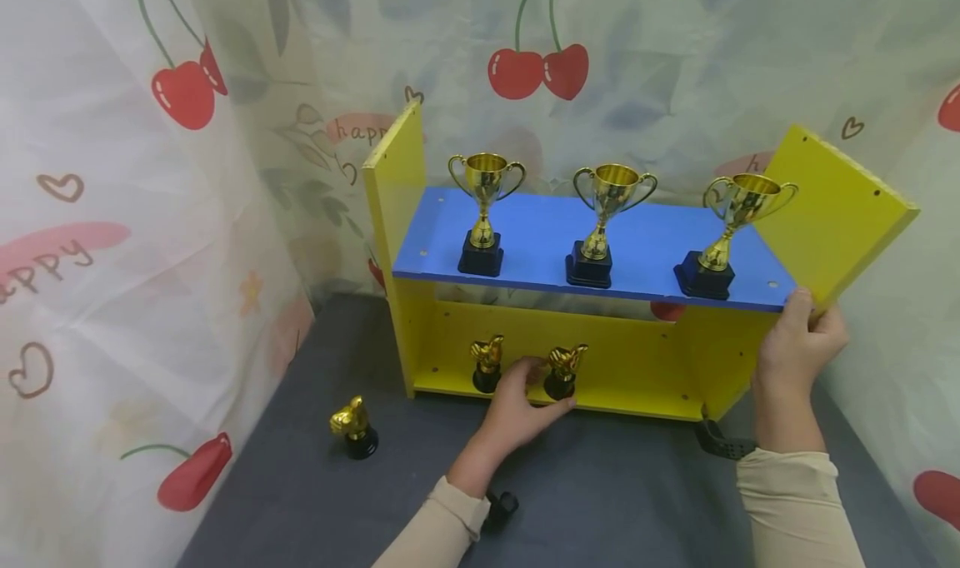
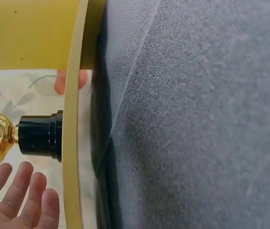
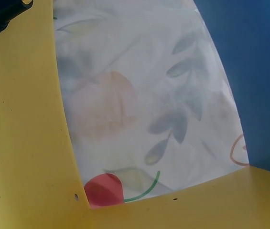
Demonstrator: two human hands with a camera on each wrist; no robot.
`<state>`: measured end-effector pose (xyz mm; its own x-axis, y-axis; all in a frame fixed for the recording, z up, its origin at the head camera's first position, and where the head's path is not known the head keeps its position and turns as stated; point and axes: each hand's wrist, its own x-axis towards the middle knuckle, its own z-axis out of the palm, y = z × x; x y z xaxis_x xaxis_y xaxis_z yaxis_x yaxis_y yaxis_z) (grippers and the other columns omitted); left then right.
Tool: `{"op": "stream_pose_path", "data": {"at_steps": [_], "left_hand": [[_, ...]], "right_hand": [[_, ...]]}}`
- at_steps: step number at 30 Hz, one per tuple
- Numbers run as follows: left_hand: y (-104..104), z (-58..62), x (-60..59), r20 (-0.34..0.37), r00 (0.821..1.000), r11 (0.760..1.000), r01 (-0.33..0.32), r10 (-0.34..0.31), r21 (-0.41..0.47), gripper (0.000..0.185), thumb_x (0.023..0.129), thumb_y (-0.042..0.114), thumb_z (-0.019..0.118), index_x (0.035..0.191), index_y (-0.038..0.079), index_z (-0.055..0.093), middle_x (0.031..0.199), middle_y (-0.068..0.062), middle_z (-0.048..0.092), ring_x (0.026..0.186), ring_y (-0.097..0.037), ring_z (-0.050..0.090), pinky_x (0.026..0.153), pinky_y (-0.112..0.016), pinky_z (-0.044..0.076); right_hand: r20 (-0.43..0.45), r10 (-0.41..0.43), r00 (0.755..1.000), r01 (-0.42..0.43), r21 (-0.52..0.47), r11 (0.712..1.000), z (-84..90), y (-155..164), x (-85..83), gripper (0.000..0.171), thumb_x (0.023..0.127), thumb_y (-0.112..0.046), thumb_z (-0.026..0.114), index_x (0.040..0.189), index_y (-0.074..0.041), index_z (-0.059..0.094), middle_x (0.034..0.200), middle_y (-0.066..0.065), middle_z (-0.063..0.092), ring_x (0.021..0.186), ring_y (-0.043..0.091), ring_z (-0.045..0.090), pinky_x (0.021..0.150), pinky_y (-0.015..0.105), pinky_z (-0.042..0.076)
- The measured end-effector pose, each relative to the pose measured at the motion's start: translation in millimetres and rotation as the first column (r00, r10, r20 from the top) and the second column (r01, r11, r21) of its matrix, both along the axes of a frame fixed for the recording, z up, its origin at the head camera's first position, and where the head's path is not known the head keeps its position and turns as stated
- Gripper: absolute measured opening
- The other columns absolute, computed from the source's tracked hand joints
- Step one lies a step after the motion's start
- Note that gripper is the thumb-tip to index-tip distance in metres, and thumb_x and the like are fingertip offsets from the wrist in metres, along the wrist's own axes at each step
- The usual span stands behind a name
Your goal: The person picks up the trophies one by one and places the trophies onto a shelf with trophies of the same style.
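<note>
A small golden thumbs-up trophy (image 1: 562, 372) on a black base stands on the lower yellow board of a two-tier shelf. My left hand (image 1: 517, 410) is around it, thumb to one side and fingers to the other. In the left wrist view, the fingers (image 2: 22, 198) are spread and show a gap to the black base (image 2: 39, 136). Another thumbs-up trophy (image 1: 487, 364) stands just left of that hand. At the shelf's right side, my right hand (image 1: 795, 347) grips the yellow side panel (image 1: 832, 210), its thumb by the blue board's corner.
Three golden cups, left (image 1: 483, 210), middle (image 1: 603, 222) and right (image 1: 727, 235), stand on the blue upper board (image 1: 540, 218). A third thumbs-up trophy (image 1: 355, 428) is on the dark tabletop (image 1: 315, 510), left of the shelf. Cherry-print cloth (image 1: 675, 52) hangs behind.
</note>
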<state>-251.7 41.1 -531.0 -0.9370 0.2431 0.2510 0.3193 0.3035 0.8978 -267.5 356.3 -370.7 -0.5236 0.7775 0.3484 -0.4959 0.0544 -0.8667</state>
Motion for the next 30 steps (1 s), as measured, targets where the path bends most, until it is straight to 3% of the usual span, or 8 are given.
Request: {"op": "stream_pose_path", "data": {"at_steps": [5,13,30], "left_hand": [[-4,0.6,4.1,-0.023,1.0,1.0,0.004,-0.004,-0.005,0.067,0.09,0.037,0.086,0.144,0.009,0.058,0.136,-0.014,0.065,0.124,-0.029,0.063,0.106,-0.048,0.055],[-11,3.7,9.7,-0.012,1.0,1.0,-0.017,0.017,0.013,0.067,0.091,0.037,0.086,0.145,0.008,0.058,0.136,-0.017,0.064,0.123,-0.034,0.063,0.106,-0.052,0.054],[-22,11.7,25.2,-0.057,0.998,0.998,-0.036,0.039,0.046,0.054,0.09,0.037,0.087,0.136,0.019,0.064,0.129,-0.014,0.067,0.119,-0.032,0.064,0.103,-0.056,0.055]], "right_hand": [[-0.008,0.005,1.0,-0.005,-0.01,1.0,0.2,1,-0.4,0.023,0.102,-0.016,0.058,0.079,-0.013,0.065,0.072,-0.003,0.047,0.068,0.012,0.037,0.066,0.024,0.029],[0.021,-0.004,1.0,0.004,-0.017,1.0,-1.0,1,-0.3,0.023,0.102,-0.018,0.058,0.081,-0.013,0.065,0.071,-0.004,0.047,0.068,0.011,0.039,0.066,0.023,0.03],[0.036,0.0,0.999,0.0,-0.015,1.0,-2.1,4,-1.0,0.024,0.102,-0.019,0.058,0.081,-0.013,0.066,0.069,-0.004,0.044,0.066,0.012,0.036,0.064,0.024,0.027]]}}
